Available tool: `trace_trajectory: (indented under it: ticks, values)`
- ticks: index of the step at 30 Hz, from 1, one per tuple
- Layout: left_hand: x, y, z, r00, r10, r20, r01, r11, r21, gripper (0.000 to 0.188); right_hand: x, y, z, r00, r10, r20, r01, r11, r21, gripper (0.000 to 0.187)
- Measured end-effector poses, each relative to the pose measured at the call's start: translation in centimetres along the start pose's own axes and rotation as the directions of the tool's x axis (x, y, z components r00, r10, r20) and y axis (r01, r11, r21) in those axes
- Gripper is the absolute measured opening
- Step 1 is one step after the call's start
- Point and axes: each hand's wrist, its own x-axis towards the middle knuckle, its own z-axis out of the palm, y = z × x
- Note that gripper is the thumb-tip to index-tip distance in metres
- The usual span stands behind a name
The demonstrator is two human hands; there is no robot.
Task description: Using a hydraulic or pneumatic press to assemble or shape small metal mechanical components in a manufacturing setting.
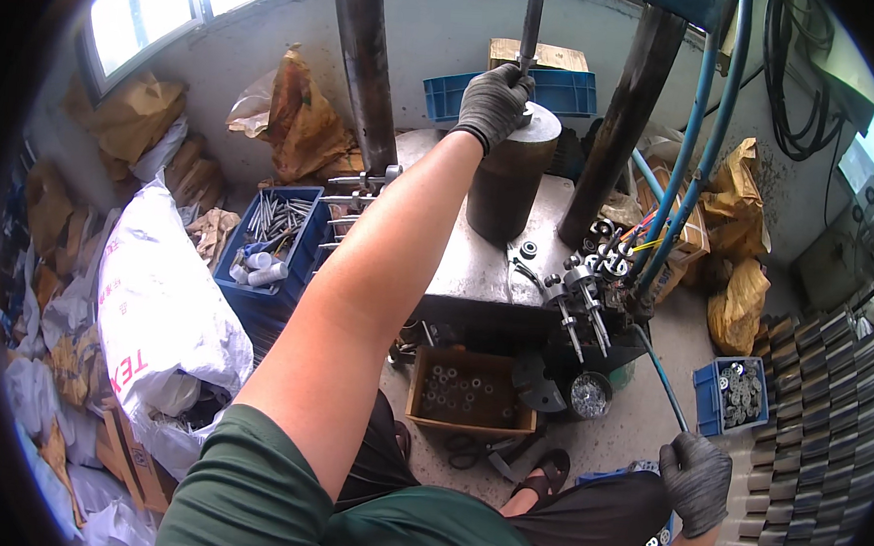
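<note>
Looks like you're setting up, left hand at the steel rod (hold unclear), right hand gripping the lever; clear the left next.

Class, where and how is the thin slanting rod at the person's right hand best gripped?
The rod is likely best gripped at its near end, from the person's side, with a fist around it: it is long and slim, and slants toward the person. The right hand is closed there.
</note>
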Motion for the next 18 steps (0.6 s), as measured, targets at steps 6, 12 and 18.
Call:
trace_trajectory:
  ticks: [6,12,18]
  values:
    - [0.2,-0.3,0.2,0.999,-0.027,0.026,0.027,1.0,0.009,0.026,0.1,-0.1,-0.1,1.0,-0.01,-0.019,0.01,1.0,-0.01,0.015]
    - [0.4,-0.5,0.6,0.997,-0.059,0.048,0.062,0.996,-0.067,0.025,1.7,-0.3,-1.3,0.994,-0.011,-0.109,0.027,0.989,0.147,0.018]
    - [1.1,-2.5,0.9,1.0,0.009,0.012,-0.009,0.998,-0.063,0.026,14.9,1.8,-5.1,0.72,-0.212,-0.661,0.349,0.934,0.08,0.034]
